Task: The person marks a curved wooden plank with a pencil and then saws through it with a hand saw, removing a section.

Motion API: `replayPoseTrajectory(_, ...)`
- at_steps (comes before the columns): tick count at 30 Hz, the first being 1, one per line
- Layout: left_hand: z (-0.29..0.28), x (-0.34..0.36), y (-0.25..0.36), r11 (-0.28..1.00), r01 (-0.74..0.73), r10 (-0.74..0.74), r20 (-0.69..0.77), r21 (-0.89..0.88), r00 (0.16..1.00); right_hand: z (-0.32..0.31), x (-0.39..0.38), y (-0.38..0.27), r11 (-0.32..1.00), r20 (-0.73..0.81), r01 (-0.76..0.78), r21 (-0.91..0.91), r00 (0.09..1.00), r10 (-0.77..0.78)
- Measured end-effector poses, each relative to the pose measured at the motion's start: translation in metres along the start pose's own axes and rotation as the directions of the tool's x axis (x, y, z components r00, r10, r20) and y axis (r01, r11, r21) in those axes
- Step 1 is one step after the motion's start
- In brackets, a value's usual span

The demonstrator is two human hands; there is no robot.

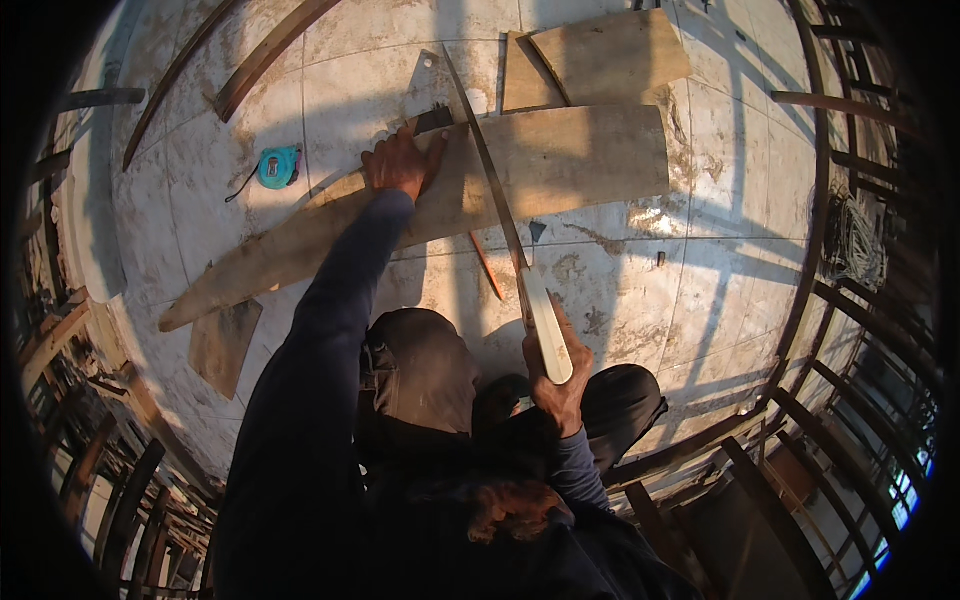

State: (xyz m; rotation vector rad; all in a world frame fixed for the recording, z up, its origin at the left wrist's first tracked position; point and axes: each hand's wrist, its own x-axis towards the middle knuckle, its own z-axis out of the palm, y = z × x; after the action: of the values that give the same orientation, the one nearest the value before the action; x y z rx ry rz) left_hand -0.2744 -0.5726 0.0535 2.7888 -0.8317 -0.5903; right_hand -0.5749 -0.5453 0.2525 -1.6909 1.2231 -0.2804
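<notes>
One long board [560,160] lies across the tiled floor [640,310] in front of the person, light brown and flat. Its right end is broad and cut nearly straight, while the left part narrows along a gentle curve to a blunt, rounded tip. Sunlight and shadow fall across it in bands, with the face paler on the right than in the shaded middle.

The left hand [398,165] is spread over the board's far edge, fingers apart and palm down, just beside a dark block [433,120]. The right hand [558,365] is closed around the cream handle [547,335] of a saw [516,240]. Its slim, dark blade runs away from the person and crosses over the board to the right of the left hand; whether the teeth touch the wood cannot be told.

An orange pencil [487,265] lies by the board's near edge, left of the saw. A teal tape measure [278,167] sits on the floor to the left, and two offcuts [610,60] lie beyond the board.
</notes>
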Motion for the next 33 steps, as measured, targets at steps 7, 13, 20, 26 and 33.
replayPoseTrajectory(7,0.013,-0.001,-0.009,1.0,-0.007,0.005,-0.116,-0.017,0.993,-0.029,-0.056,0.018,0.993,0.075,-0.072,-0.092,0.994,0.079)
replayPoseTrajectory(13,-0.001,0.005,0.008,1.0,0.007,-0.008,0.041,0.015,0.999,0.025,0.067,0.026,0.999,0.044,-0.039,-0.026,0.998,0.04)
replayPoseTrajectory(20,0.004,0.001,-0.01,0.998,0.049,-0.05,0.03,0.031,0.998,-0.036,-0.068,0.045,0.999,0.116,-0.036,-0.035,0.992,0.04)
replayPoseTrajectory(26,0.001,0.007,0.019,0.996,0.058,-0.061,0.044,0.071,0.997,0.036,0.063,0.041,0.998,-0.018,0.029,0.059,0.999,-0.028)
replayPoseTrajectory(33,0.013,0.003,-0.011,0.997,0.065,-0.064,-0.031,0.042,0.997,-0.024,-0.061,0.047,0.999,0.122,-0.036,0.003,0.992,0.035)
